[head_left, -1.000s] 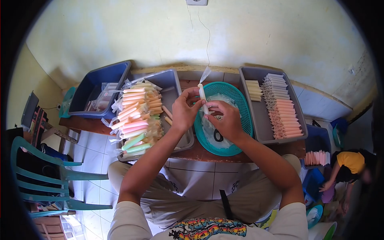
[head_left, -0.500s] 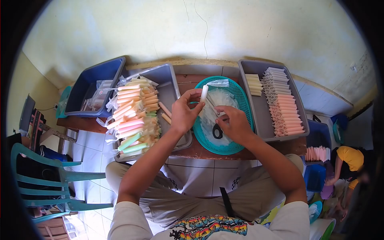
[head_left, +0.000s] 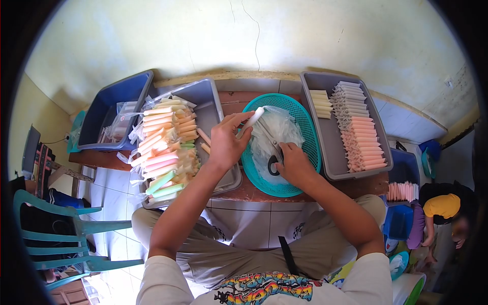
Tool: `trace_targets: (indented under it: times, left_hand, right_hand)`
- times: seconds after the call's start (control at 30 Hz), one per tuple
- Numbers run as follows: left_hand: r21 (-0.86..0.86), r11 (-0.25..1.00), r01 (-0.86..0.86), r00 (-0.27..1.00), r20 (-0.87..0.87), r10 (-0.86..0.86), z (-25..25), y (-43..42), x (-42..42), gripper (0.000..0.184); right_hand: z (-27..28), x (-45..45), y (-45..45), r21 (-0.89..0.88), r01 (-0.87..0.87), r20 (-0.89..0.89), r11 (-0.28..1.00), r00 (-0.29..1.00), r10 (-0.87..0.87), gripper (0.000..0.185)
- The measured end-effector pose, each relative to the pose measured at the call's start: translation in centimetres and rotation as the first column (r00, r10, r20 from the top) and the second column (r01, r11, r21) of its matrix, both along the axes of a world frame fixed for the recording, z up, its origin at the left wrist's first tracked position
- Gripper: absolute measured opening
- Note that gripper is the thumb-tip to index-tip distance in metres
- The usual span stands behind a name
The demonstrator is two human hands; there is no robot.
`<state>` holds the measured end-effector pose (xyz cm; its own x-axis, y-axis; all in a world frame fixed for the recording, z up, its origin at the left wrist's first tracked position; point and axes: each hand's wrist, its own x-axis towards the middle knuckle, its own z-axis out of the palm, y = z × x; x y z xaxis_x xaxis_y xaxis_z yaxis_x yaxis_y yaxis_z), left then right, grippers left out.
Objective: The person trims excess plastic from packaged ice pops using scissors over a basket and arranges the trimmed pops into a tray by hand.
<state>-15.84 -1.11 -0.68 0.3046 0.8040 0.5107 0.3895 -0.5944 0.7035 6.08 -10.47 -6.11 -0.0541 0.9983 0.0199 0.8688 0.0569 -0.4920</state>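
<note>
My left hand [head_left: 230, 138] is closed on a white ice pop [head_left: 255, 117], a slim stick in a clear plastic sleeve, tilted with its upper end toward the basket. In my right hand [head_left: 295, 161] is a pair of scissors [head_left: 275, 144]; its blades point up and left toward the ice pop, and a black handle loop shows beside my fingers. Both hands are over a teal basket [head_left: 316, 140] with a heap of clear plastic scraps [head_left: 290, 127] inside. To the left, a grey tub [head_left: 213, 107] holds a pile of orange, pink, green and cream ice pops [head_left: 162, 147].
On the right, a grey tub [head_left: 333, 162] holds neat rows of pink, white and cream ice pops [head_left: 362, 137]. A blue tub [head_left: 91, 129] with plastic packs stands far left. Teal chair [head_left: 56, 236] at lower left; another person [head_left: 441, 206] bends at far right.
My left hand has tilted the ice pop and moved slightly left. My right hand has turned, lowering the scissors over the scraps. The person at right has shifted.
</note>
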Motion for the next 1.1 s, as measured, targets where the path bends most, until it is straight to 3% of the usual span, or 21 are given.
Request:
trace_targets:
  times: [0.07,0.13,0.43,0.57,0.73,0.9,1.03,1.1]
  left_hand:
    - [0.001,1.0,-0.01,0.999,-0.036,0.01,0.2,0.2,-0.1,0.042]
    - [0.154,0.988,0.005,0.998,-0.06,0.004,-0.1,0.6,-0.4,0.041]
    - [0.184,0.983,0.019,0.996,-0.092,-0.002,-0.4,0.9,-1.0,0.041]
    - [0.164,0.986,0.016,0.997,-0.079,-0.003,-0.2,0.8,-1.1,0.041]
    - [0.257,0.966,-0.011,0.994,-0.098,0.038,0.5,1.4,-2.1,0.04]
    - [0.226,0.971,-0.075,0.995,-0.047,0.088,0.3,2.2,-3.6,0.039]
    - [0.222,0.969,-0.113,0.99,-0.051,0.128,-0.2,2.6,-3.9,0.039]
    - [0.221,0.968,-0.117,0.99,-0.056,0.133,-0.3,2.7,-4.0,0.039]
  right_hand:
    - [0.2,-0.5,0.4,-0.049,0.02,0.003,0.999,1.0,-0.02,0.068]
    - [0.3,-0.7,0.7,-0.096,0.038,0.007,0.995,0.999,-0.038,0.073]
    - [-1.0,-0.2,1.3,-0.041,0.016,0.038,0.999,0.999,-0.014,0.078]
    - [-0.1,0.2,0.6,0.015,0.019,-0.043,1.0,0.999,-0.019,0.076]
    - [1.9,1.1,-0.5,0.07,-0.005,-0.096,0.998,0.995,0.012,0.076]
    - [5.7,1.0,-2.0,0.022,-0.033,-0.288,0.999,0.957,0.039,0.081]
    - [8.0,1.1,-2.5,0.008,-0.091,-0.319,0.996,0.944,0.089,0.08]
    - [8.5,1.5,-2.5,-0.06,-0.125,-0.434,0.99,0.897,0.087,0.081]
